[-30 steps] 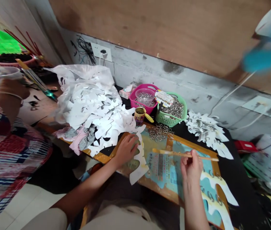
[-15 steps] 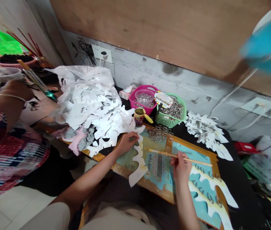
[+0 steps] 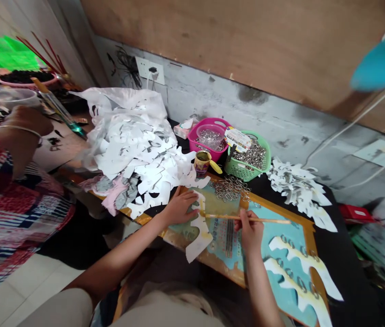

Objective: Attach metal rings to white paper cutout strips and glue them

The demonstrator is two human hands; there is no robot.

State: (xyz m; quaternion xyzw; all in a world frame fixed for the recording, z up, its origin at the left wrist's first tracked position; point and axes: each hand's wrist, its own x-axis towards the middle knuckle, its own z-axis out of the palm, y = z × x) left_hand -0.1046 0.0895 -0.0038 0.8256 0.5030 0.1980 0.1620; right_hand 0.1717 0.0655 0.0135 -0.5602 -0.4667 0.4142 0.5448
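My left hand [image 3: 180, 207] lies with fingers apart on the left edge of a white scalloped paper cutout [image 3: 198, 243]. In my right hand [image 3: 251, 230] is a thin wooden stick [image 3: 274, 221], held sideways. Its left tip touches the cutout's edge, where yellowish smears show. The cutout rests on a blue-green board [image 3: 260, 215] edged with brown tape. Beyond it lies a heap of loose metal rings [image 3: 229, 188]. On the right of the board are two more cutouts [image 3: 327, 274], smeared yellow and bearing several metal rings.
A small cup [image 3: 202, 164] with a yellow handle stands behind the board, near a pink basket [image 3: 217, 152] and a green basket [image 3: 247, 171] of metal pieces. White cutouts heap up at left [image 3: 127, 150] and right [image 3: 296, 190]. Another person's arm [image 3: 22, 129] is at far left.
My left hand has gone from pinching the cutout's upper end to lying spread on it. My right hand has shifted left, bringing the stick's tip onto the cutout.
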